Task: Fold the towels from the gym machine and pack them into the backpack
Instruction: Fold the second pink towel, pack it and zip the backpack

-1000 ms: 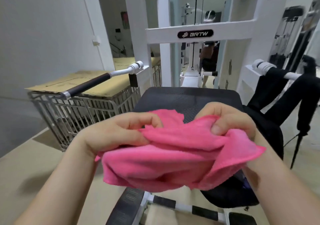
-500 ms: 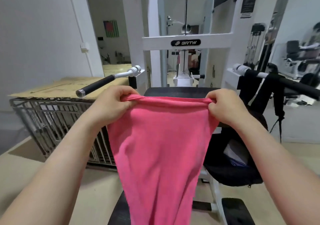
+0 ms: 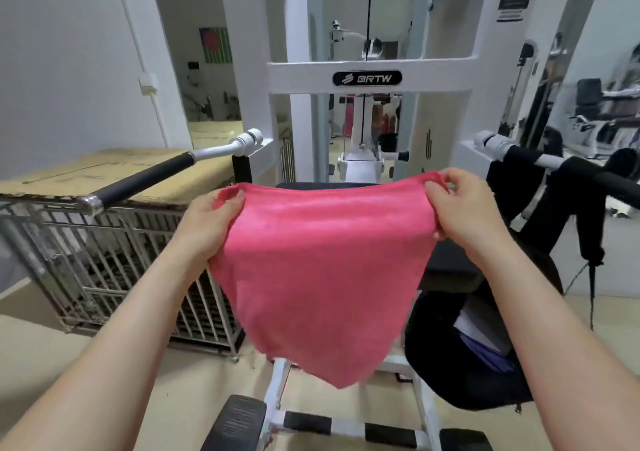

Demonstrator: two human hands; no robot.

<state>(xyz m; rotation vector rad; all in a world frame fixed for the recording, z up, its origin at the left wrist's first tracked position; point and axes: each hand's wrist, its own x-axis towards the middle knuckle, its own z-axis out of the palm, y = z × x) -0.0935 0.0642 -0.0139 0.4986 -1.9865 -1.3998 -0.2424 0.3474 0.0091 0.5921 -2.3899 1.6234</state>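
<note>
A pink towel (image 3: pixel 322 270) hangs in front of me, stretched by its top edge and tapering to a point below. My left hand (image 3: pixel 211 222) pinches its upper left corner and my right hand (image 3: pixel 464 204) pinches its upper right corner. Behind it stands the white gym machine (image 3: pixel 367 79) with a black seat, mostly hidden by the towel. An open black backpack (image 3: pixel 450 364) hangs at the right from the machine's handle, with white and purple items showing inside.
A metal wire cage (image 3: pixel 104 260) topped with cardboard stands at the left. The machine's left handle (image 3: pixel 138 183) juts over it. Black straps drape over the right handle (image 3: pixel 568 170). Footrests and a white frame (image 3: pixel 346 426) lie below on the beige floor.
The bunched towel was shaken out and raised; since half a second ago my hands have spread wider apart, and the towel now hangs shorter and wider.
</note>
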